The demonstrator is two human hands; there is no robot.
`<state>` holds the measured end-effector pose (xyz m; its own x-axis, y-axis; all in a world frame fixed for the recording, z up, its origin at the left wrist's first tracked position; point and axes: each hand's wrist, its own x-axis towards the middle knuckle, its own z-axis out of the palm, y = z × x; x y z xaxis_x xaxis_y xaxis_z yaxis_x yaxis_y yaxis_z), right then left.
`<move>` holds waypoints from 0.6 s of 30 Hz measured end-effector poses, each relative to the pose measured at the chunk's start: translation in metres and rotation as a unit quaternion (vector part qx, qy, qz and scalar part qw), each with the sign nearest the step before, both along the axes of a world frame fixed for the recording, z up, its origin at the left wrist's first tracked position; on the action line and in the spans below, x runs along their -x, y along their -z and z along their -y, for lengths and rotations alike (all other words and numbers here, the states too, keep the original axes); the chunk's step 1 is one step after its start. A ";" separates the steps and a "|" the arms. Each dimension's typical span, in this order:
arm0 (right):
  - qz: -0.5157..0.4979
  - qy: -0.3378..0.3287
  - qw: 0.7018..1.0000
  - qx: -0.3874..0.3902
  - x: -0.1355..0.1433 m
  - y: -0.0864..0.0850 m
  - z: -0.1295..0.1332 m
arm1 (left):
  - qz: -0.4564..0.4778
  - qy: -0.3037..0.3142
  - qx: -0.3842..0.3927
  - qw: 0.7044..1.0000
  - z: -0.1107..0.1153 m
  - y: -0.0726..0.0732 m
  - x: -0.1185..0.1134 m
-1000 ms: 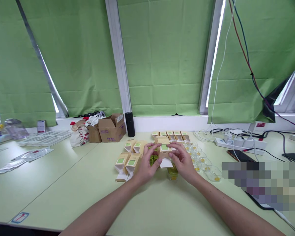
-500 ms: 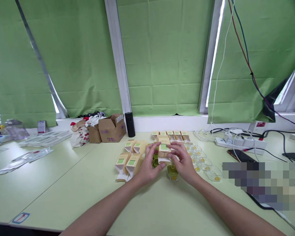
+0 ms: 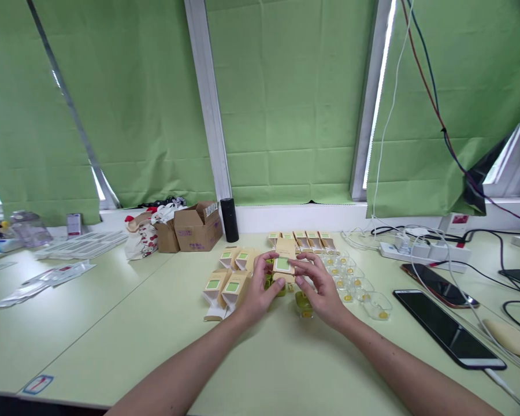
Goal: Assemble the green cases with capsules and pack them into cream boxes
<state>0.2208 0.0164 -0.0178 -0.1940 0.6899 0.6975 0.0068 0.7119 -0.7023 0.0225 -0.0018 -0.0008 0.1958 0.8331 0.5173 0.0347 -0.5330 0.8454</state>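
A small tan carton [image 3: 283, 266] with a green-windowed face is held up between my two hands. My left hand [image 3: 260, 289] grips its left side, thumb at the lower edge. The fingers of my right hand [image 3: 323, 289] press on its right side. Below the right hand sits a clear container with green contents [image 3: 304, 306]; more green containers [image 3: 279, 287] show partly behind the carton. Left of my hands stand several similar cartons [image 3: 235, 287] with open flaps, and a row of them [image 3: 314, 242] stands behind. Clear lids [image 3: 378, 306] with yellow centres lie to the right.
Two phones [image 3: 450, 329] [image 3: 439, 284], cables and a white power strip [image 3: 424, 253] lie on the right. A brown cardboard box [image 3: 198, 228] and a black cylinder [image 3: 229, 220] stand at the back. Flat packets [image 3: 45, 281] lie on the left.
The carton has moved slightly left and its lower flap no longer hangs out visibly. My fingers have closed in around its lower part.
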 end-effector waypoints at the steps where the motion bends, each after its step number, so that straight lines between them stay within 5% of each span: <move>1: 0.000 -0.001 1.000 -0.002 0.000 0.000 0.000 | 0.004 0.002 0.002 1.000 0.000 0.000 0.000; 18: 0.004 -0.002 1.000 -0.025 0.003 0.000 0.001 | -0.003 -0.030 -0.018 0.999 0.000 0.000 0.001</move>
